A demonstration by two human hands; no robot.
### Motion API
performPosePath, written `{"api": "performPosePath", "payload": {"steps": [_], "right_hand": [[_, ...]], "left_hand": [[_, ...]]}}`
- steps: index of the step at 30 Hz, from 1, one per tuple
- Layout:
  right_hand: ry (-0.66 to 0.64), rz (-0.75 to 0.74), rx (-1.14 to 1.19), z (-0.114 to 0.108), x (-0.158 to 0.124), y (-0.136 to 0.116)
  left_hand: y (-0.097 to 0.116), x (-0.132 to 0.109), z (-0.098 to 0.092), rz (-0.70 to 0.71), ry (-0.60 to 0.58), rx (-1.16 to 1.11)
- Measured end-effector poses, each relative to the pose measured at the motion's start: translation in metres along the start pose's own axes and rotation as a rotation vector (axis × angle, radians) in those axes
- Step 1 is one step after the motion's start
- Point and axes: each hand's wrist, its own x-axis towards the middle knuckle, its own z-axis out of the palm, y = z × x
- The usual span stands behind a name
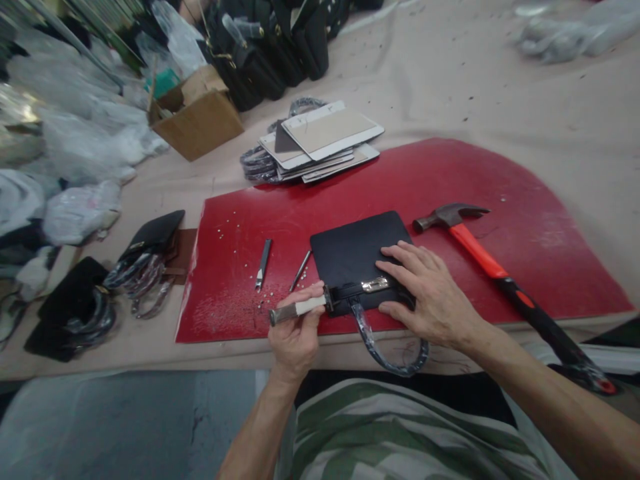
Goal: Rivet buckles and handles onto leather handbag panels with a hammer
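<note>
A black leather panel [357,243] lies on the red mat [450,180] near its front edge. Along its lower part runs a black strap with a metal clasp [375,285], and a plastic-wrapped loop handle [373,347] hangs toward my body. My left hand [297,333] is closed round a metal tool with a white middle section [307,305], whose far end meets the strap's left end. My right hand [430,290] rests on the panel's right side, fingers spread.
A claw hammer [477,250] lies at the right. Left of the panel are a punch [301,270], a flat tool [263,263] and small bits. Behind sit stacked panels [330,130], a cardboard box [200,127] and black bags [270,53]; wrapped leather pieces [150,247] lie left.
</note>
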Motion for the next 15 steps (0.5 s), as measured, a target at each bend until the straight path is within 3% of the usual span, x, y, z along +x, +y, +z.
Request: {"api": "performPosePath", "payload": {"steps": [10,15], "right_hand": [[0.002,-0.005,-0.006,0.0004,-0.0003,0.0003],[-0.002,-0.004,0.001,0.0003,0.0000,0.0004]], "left_hand": [[-0.0044,-0.0040,0.0021,0.085,-0.023,0.024],[-0.0051,-0.0058,0.0032,0.076,0.021,0.025]]}}
